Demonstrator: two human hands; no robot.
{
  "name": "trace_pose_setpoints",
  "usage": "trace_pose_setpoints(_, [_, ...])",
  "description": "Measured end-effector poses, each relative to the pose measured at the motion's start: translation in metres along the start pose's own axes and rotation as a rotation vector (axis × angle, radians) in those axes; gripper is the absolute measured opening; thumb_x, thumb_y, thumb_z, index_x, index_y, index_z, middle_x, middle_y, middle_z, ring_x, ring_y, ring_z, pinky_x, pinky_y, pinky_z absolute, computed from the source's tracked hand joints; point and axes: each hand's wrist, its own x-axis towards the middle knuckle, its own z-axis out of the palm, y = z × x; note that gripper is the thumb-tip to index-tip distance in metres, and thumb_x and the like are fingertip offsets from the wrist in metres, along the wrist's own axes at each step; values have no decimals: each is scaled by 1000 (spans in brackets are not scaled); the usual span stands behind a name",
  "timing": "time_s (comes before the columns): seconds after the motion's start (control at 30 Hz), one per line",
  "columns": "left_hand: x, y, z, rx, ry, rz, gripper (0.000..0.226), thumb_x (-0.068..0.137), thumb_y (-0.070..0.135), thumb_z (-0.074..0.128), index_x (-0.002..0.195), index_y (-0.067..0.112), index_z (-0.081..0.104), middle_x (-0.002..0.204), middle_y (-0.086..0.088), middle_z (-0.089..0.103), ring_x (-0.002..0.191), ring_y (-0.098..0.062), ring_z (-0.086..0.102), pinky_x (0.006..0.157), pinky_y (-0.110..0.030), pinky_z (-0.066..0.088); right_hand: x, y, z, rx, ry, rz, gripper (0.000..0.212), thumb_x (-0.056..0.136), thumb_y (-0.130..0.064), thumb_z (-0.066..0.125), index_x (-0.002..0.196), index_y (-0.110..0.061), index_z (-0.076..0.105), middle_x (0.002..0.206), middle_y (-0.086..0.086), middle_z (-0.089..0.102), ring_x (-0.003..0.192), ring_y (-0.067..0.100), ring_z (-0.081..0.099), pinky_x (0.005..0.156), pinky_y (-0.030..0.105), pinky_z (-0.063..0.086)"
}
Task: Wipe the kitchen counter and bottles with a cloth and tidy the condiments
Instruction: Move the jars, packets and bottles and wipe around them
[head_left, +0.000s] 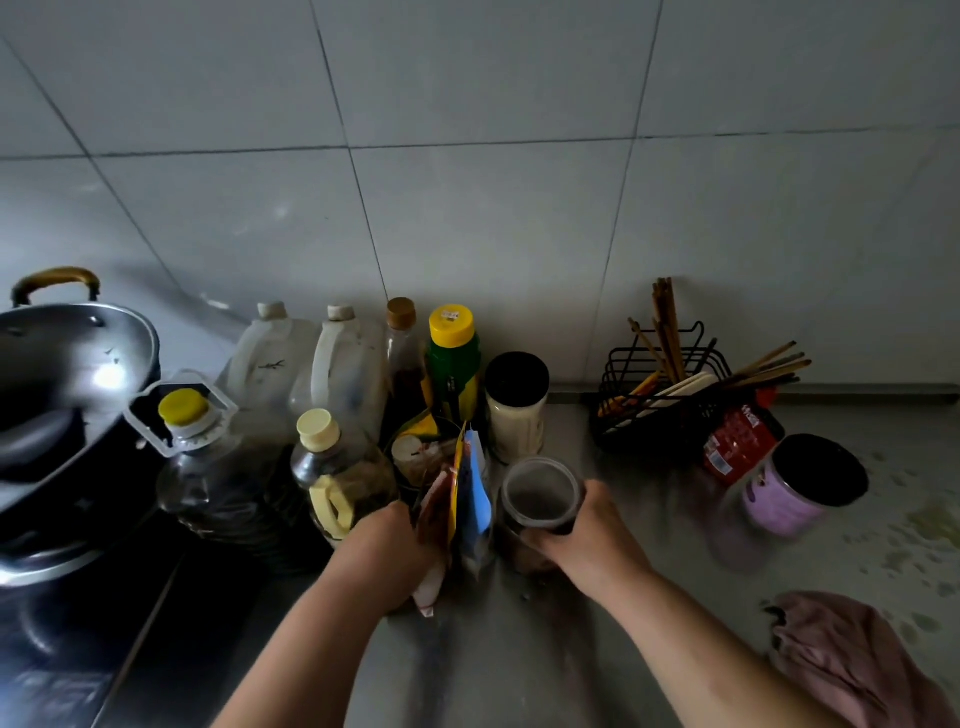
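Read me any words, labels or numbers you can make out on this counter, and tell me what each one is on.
No text here is legible.
On the yellow cap of the green bottle, a sticker: print too small.
On the red packet: white lettering, blurred.
On the packets in the left hand: print blurred.
On the stove panel: faint markings, unreadable.

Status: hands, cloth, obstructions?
Left hand grips colourful flat sachets. Right hand grips clear round plastic jar. Crumpled pink cloth lies unheld. Plastic oil bottles crowd alongside.
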Motion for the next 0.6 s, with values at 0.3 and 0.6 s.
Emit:
trace_pose_setpoints(0.3, [3,-7,6,-216,98,55,53,69,19,72,119,23,54,97,0,66,85,-20,64,60,-31,56,15,26,21,138,-35,74,116,43,-72,82,138,-31,27,125,4,57,98,20,62,81,35,54])
trace_pose_setpoints(0.6, [-10,-28,-14,-200,141,146,60,82,43,64,135,21,48,125,0,60,109,-17,59,88,-27,49,-22,10,36,101,-496,371,27,88,-26,70,95,-11,49,77,11,57,57,20,61,52,33,52])
